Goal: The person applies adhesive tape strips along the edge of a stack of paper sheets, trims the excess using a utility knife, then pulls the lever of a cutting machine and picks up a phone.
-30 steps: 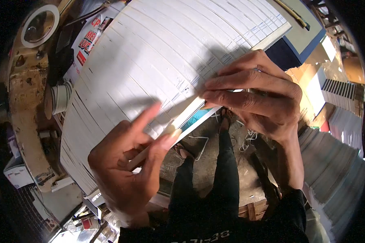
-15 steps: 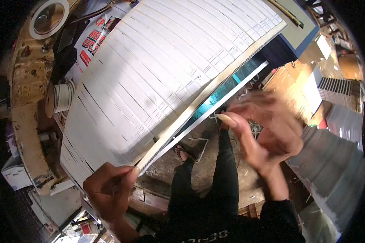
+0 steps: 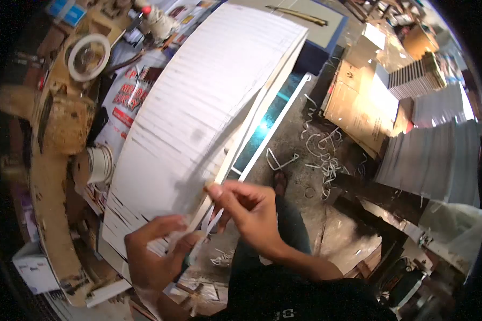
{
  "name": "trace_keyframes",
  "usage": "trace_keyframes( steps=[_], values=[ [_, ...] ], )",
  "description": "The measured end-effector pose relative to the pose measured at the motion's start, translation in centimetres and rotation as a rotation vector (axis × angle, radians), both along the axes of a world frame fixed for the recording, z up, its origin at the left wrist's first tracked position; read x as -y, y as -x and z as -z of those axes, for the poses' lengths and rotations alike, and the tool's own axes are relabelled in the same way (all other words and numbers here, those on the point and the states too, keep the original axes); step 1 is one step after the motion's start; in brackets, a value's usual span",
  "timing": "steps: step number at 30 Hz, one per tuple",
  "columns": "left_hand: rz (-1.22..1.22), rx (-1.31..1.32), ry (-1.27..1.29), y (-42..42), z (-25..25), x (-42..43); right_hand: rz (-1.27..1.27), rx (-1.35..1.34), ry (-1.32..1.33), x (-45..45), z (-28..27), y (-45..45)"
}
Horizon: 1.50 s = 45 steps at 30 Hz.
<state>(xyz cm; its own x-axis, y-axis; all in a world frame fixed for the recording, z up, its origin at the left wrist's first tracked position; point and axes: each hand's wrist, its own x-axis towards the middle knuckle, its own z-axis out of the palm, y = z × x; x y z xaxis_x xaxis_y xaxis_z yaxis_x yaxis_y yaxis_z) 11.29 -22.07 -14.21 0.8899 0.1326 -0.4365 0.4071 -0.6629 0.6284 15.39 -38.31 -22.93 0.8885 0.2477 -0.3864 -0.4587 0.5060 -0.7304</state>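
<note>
A broad white ruled block [image 3: 198, 91], crossed by many thin parallel lines, lies slanting in front of me. A narrow cream band [image 3: 257, 112] runs along its near edge. Beside that is a glossy teal surface [image 3: 262, 128], bordered by a thin white strip [image 3: 273, 128]. My left hand [image 3: 152, 251] closes its thumb and fingers around the near end of the cream band. Just beyond it, my right hand [image 3: 249, 214] pinches the band between thumb and finger. A loose white strip end [image 3: 211, 224] hangs between the hands.
A roll of tape [image 3: 89, 58] and a spool [image 3: 93, 165] sit at the left. Brushes [image 3: 300, 16] lie at the far end. Cardboard [image 3: 356, 104], stacked booklets [image 3: 412, 77] and grey sheets [image 3: 434, 160] stand right. White offcuts [image 3: 326, 160] litter the floor.
My right hand has come down and left from the open air to pinch the edge near my left hand. The view has shifted, showing more floor on the right.
</note>
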Motion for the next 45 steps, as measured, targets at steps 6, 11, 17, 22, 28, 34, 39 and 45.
trace_keyframes(
  steps=[6, 11, 17, 22, 28, 34, 39, 45],
  values=[
    [0.022, 0.268, 0.21, -6.8, 2.7, 4.0, -0.061, 0.19, 0.086, -0.9, 0.8, 2.2],
    [-0.238, 0.064, 0.345, -7.0, 4.3, 3.4, -0.532, 0.648, 0.427, 6.2, 0.6, -3.8],
    [-0.334, 0.089, 0.304, -6.9, 4.7, 3.3, 0.193, 0.299, 0.821, 11.7, 3.9, -16.6],
    [-0.355, 0.005, 0.277, -6.7, 4.8, 3.2, 0.091, 0.377, 0.566, 10.8, 4.7, -18.0],
    [-0.381, 0.014, 0.253, -6.5, 4.9, 2.5, 0.299, 0.468, 0.65, 13.3, 5.1, -22.5],
    [-0.393, 0.077, 0.225, -6.8, 4.3, 3.9, 0.511, 0.481, 0.734, 15.6, 6.0, -26.7],
    [-0.298, 0.172, 0.208, -5.7, 5.3, 2.8, 0.476, 0.793, 0.814, 12.7, 4.3, -19.7],
    [-0.344, 0.118, 0.247, -5.5, 5.5, 3.5, -0.055, 1.461, 0.899, 11.7, 4.4, -17.3]
  ],
)
